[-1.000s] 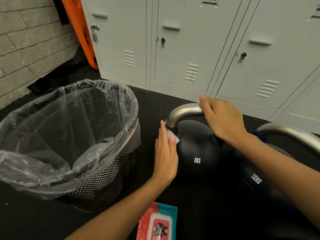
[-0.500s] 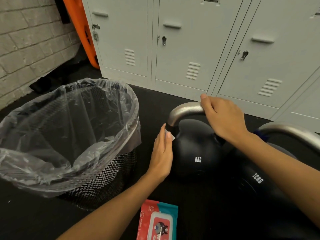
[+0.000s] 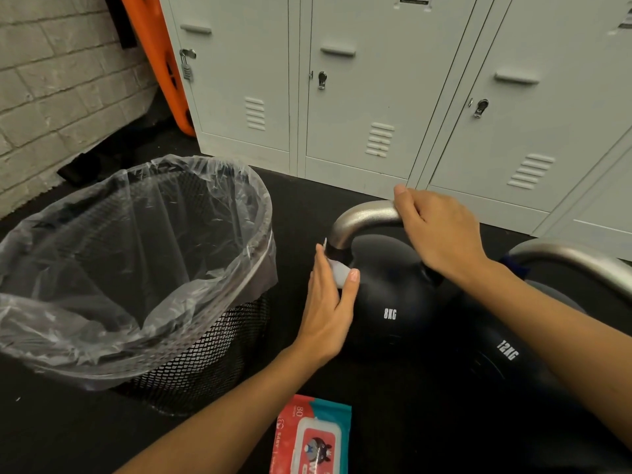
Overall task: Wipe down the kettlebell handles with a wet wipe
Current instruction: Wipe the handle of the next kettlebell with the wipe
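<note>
Closest in, a red and teal wipe pack (image 3: 313,436) lies flat on the black floor (image 3: 85,436), just under the left forearm and nearer than both hands.

The left hand (image 3: 328,306) comes up from the lower left with the forearm angled toward the 8KG kettlebell (image 3: 390,302). Fingers are straight and together, palm turned in to the bell's left side, thumb lying along the bell's shoulder. A white wipe (image 3: 338,271) is pinned between those fingers, the thumb and the foot of the handle (image 3: 362,217), right where the steel meets the black ball. So it's pressing flat, not curled round anything.

The right hand (image 3: 441,234) reaches in from the right, arm crossing over the 12KG kettlebell (image 3: 506,357). It's knuckles up, draped over the top right part of the 8KG handle, thumb tip poking out over the bar. Fingers wrap down behind the bar, so that one's clamped on the handle. Hands are apart, one at each end of the handle arc.

The 12KG sits touching the 8KG, under the right forearm, its own steel handle beyond the right wrist.

Left of the left hand, just beside it, stands a mesh bin (image 3: 191,354) with a clear liner (image 3: 136,268).

Past both hands: grey lockers (image 3: 376,97), then a brick wall (image 3: 61,97) and an orange board (image 3: 160,63) far left.
</note>
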Action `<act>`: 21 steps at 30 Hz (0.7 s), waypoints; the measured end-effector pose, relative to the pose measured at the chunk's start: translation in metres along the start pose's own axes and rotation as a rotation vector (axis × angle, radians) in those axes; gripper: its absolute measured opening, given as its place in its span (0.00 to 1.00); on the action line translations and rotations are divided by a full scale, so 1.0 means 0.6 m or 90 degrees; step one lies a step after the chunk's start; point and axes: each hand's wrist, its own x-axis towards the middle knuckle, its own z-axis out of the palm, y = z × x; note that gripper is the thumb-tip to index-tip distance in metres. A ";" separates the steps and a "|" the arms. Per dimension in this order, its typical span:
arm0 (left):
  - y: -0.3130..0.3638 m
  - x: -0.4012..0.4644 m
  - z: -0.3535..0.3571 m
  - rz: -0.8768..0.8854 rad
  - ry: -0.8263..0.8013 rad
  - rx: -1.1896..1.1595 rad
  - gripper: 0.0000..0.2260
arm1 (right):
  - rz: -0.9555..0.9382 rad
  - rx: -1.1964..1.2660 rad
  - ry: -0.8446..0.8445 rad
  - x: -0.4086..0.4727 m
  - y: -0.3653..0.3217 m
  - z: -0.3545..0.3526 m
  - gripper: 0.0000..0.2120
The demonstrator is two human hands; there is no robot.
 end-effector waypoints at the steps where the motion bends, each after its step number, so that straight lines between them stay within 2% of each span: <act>1: 0.007 -0.001 0.001 0.027 0.007 -0.005 0.36 | -0.001 0.002 0.001 0.000 0.000 0.000 0.25; 5: 0.026 0.013 0.007 0.087 0.058 -0.048 0.35 | -0.004 0.010 0.008 -0.001 0.001 0.001 0.25; 10: 0.013 0.038 -0.017 -0.045 0.056 -0.202 0.28 | -0.009 0.016 0.004 -0.001 0.002 0.001 0.26; 11: 0.018 0.043 -0.021 -0.062 0.051 -0.247 0.29 | -0.010 0.015 0.006 -0.001 0.003 0.001 0.26; 14: 0.049 0.066 -0.028 -0.041 0.047 -0.293 0.41 | -0.014 0.019 0.011 0.000 0.005 0.002 0.25; 19: 0.066 0.067 -0.026 -0.060 0.071 -0.311 0.41 | -0.008 0.030 -0.001 0.001 0.006 0.001 0.26; 21: 0.046 0.060 -0.026 -0.073 0.069 -0.303 0.36 | 0.004 0.049 -0.021 0.002 0.007 -0.004 0.27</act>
